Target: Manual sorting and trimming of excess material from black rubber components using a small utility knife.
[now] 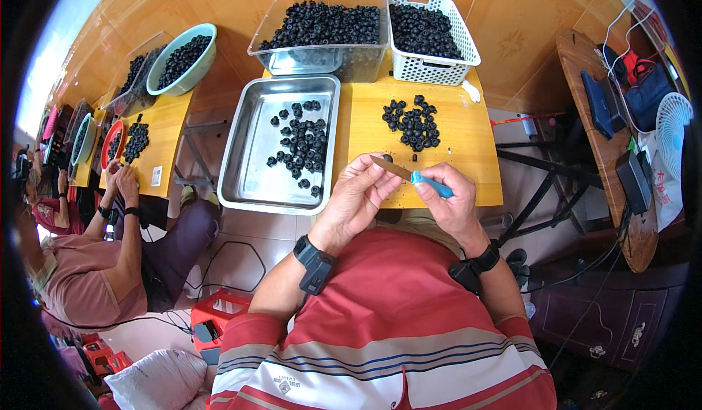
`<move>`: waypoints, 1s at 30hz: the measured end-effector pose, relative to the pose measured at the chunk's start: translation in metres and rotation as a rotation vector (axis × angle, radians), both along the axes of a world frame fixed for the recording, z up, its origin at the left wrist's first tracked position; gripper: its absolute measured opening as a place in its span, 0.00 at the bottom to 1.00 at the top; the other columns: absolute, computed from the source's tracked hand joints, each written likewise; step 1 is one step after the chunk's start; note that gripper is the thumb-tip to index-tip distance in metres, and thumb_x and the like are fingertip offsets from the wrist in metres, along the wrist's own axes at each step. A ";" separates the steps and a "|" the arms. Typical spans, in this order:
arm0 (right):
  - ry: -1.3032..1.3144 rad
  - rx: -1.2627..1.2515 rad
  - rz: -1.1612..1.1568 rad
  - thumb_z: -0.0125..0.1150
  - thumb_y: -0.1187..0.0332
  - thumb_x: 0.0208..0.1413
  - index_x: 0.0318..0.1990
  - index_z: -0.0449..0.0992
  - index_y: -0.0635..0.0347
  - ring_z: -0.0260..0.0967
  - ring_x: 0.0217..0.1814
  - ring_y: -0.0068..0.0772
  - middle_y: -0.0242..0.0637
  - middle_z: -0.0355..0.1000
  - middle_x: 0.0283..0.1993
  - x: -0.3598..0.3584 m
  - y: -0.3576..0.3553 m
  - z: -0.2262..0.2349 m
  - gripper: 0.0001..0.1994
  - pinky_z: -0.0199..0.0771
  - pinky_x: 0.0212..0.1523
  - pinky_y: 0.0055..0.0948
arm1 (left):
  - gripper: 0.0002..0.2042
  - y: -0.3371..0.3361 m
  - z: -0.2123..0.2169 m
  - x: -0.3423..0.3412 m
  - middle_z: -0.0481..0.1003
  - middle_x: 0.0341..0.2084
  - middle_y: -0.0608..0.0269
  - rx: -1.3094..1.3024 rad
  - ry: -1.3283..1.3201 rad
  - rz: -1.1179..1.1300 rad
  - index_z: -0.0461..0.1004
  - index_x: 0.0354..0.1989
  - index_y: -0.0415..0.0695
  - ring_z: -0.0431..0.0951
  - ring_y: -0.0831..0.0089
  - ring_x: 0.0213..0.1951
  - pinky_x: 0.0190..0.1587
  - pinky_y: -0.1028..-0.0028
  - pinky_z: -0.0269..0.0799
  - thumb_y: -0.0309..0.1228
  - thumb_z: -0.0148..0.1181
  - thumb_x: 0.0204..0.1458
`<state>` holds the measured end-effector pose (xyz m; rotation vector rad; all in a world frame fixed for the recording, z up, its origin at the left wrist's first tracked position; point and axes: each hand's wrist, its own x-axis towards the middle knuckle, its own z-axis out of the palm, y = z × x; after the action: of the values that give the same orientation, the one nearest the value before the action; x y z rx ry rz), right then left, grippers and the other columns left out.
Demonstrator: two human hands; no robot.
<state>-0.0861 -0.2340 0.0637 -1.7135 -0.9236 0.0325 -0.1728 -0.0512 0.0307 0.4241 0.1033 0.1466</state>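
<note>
My right hand is closed round the blue handle of a knife, whose brownish blade points left toward my other hand. My left hand has its thumb and fingers drawn together by the blade's tip. Right at those fingertips, partly behind the blade, shows a small black ring-shaped part. Just beyond my hands, a loose pile of similar black parts lies on the yellow wooden table. More of them lie in a metal tray to the left.
At the back stand a clear plastic bin and a white perforated basket, both full of black parts. A co-worker sits at another table on the left. To the right are a wooden board with devices and a fan.
</note>
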 end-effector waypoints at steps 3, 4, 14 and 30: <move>0.001 0.016 0.000 0.69 0.65 0.58 0.39 0.78 0.65 0.73 0.29 0.24 0.38 0.78 0.31 -0.001 0.000 -0.002 0.11 0.72 0.31 0.25 | 0.04 -0.002 0.003 -0.001 0.79 0.40 0.62 -0.003 0.019 0.007 0.74 0.44 0.43 0.81 0.73 0.44 0.52 0.70 0.82 0.25 0.57 0.63; 0.003 0.029 -0.004 0.69 0.65 0.58 0.39 0.78 0.65 0.73 0.29 0.24 0.38 0.78 0.31 -0.002 0.000 -0.002 0.11 0.72 0.31 0.25 | 0.04 -0.002 0.003 -0.002 0.79 0.40 0.62 -0.002 0.018 0.007 0.74 0.44 0.43 0.81 0.73 0.44 0.52 0.70 0.82 0.25 0.57 0.63; -0.033 0.061 0.006 0.68 0.68 0.59 0.40 0.78 0.66 0.71 0.28 0.21 0.36 0.77 0.30 -0.002 0.000 -0.004 0.10 0.71 0.30 0.23 | 0.03 0.000 -0.002 -0.009 0.80 0.38 0.63 0.045 -0.024 0.006 0.76 0.42 0.42 0.82 0.75 0.42 0.51 0.69 0.83 0.25 0.57 0.63; 0.147 0.079 0.074 0.68 0.67 0.60 0.41 0.78 0.67 0.70 0.33 0.18 0.34 0.77 0.33 -0.007 -0.002 0.000 0.11 0.70 0.34 0.20 | 0.05 0.004 0.007 -0.020 0.79 0.36 0.64 0.063 -0.028 0.042 0.75 0.45 0.42 0.81 0.75 0.40 0.51 0.70 0.83 0.25 0.58 0.62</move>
<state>-0.0936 -0.2362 0.0635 -1.5815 -0.8669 0.1668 -0.1925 -0.0468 0.0374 0.4823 0.0800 0.1976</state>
